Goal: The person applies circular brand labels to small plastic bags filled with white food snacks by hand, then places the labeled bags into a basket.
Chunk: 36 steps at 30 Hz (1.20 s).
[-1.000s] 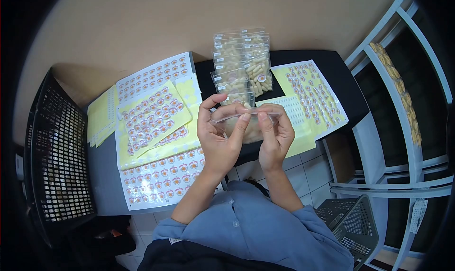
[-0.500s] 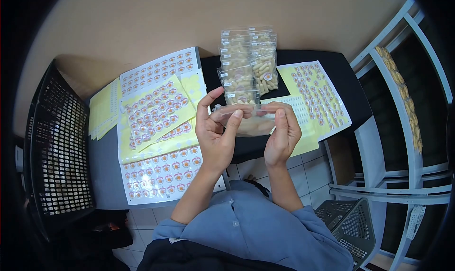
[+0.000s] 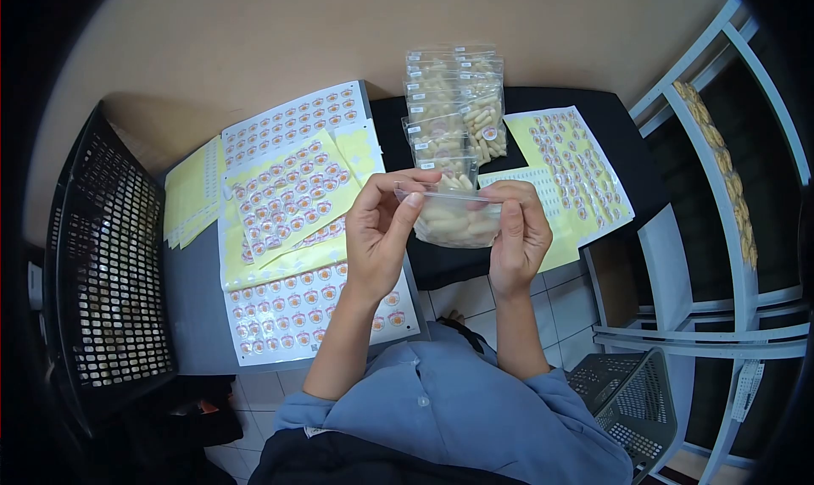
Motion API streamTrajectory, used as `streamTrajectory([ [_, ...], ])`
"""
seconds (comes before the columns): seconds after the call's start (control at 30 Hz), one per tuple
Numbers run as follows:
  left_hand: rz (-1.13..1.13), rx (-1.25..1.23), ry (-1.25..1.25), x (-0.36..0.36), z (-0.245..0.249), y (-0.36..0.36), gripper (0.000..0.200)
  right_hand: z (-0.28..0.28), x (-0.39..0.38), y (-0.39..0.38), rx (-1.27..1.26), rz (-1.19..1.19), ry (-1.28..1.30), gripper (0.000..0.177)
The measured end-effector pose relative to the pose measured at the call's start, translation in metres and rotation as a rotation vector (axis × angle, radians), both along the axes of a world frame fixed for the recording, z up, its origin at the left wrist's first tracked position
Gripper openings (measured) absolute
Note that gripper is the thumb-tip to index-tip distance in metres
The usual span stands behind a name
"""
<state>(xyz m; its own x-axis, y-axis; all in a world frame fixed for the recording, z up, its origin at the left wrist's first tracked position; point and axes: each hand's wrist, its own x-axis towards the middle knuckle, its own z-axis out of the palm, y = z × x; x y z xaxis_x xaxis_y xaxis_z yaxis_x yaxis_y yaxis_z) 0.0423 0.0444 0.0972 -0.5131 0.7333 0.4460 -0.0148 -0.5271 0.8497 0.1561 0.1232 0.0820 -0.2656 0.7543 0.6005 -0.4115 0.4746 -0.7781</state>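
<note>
Between my two hands hangs a clear plastic bag (image 3: 458, 221) filled with pale, finger-shaped pieces. My left hand (image 3: 379, 235) pinches its upper left corner between thumb and fingers. At the upper right corner, my right hand (image 3: 520, 239) grips the bag the same way. The bag's top edge runs nearly level from hand to hand. Just beyond it, similar filled bags (image 3: 437, 129) lie overlapping in two columns, with small white labels near their tops. One bag in the right column carries a round sticker (image 3: 489, 133).
Sticker sheets (image 3: 288, 192) with yellow backing overlap on the grey table at left. Another sticker sheet (image 3: 585, 175) lies on the black table at right. A black basket (image 3: 114, 273) stands far left, a grey basket (image 3: 632, 400) low right, beside a white metal rack (image 3: 742, 231).
My hands have spread slightly apart. The bag has tilted so that its front and contents now show more. The whole view has shifted slightly.
</note>
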Motion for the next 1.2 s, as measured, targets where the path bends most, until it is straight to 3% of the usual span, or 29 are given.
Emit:
streamTrajectory([
  [0.1,0.041,0.004,0.092,-0.006,-0.004,-0.004,0.005,0.004,0.007,0.006,0.125,-0.038,-0.097,0.016],
  [0.17,0.067,-0.019,0.154,-0.005,-0.002,-0.008,0.004,0.022,0.013,0.005,0.326,-0.238,-0.289,0.032],
  [0.23,0.09,-0.038,0.214,-0.004,0.0,-0.009,0.003,0.045,0.016,-0.006,0.561,-0.398,-0.577,0.024],
  [0.33,0.142,-0.021,0.331,-0.003,0.002,-0.009,0.003,0.043,0.012,-0.013,0.645,-0.404,-0.691,0.015],
  [0.53,0.107,-0.024,0.373,-0.004,0.001,-0.014,0.01,0.038,0.007,-0.021,0.605,-0.432,-0.66,0.006],
  [0.7,0.059,-0.052,0.32,0.001,-0.002,-0.014,0.033,0.036,0.01,-0.028,0.621,-0.467,-0.67,0.006],
  [1.2,-0.034,-0.112,0.417,0.016,0.0,-0.001,0.034,0.033,0.033,-0.025,0.568,-0.528,-0.747,0.004],
])
